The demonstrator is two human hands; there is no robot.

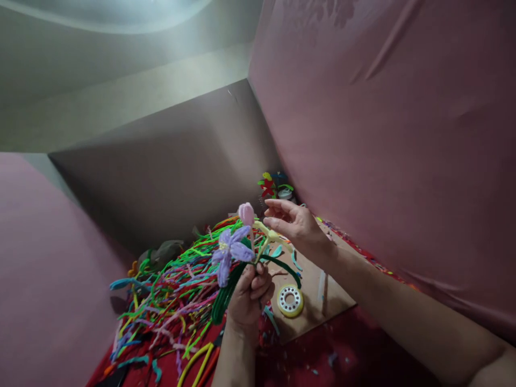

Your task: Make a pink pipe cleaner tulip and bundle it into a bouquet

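Note:
My left hand (250,294) is closed round the stems of a small pipe-cleaner bouquet, held upright above the work surface. In it are a purple flower (229,248) with a pale yellow centre, a pink bud (246,214) standing highest, a pale yellow branching piece (269,234) and long dark green leaves (226,295) that droop to both sides. My right hand (291,221) hovers just right of the bud and the yellow piece, its fingers stretched out and the thumb apart. Nothing shows between those fingers. The stem ends are hidden inside my left hand.
Many loose coloured pipe cleaners (177,301) spread over a red cloth (322,360) on the left. A tan board (318,312) bears a tape roll (290,301) and turquoise scraps. Yellow-handled pliers (197,363) lie in front. More pipe-cleaner flowers (267,186) stand at the back, near the pink wall (395,150).

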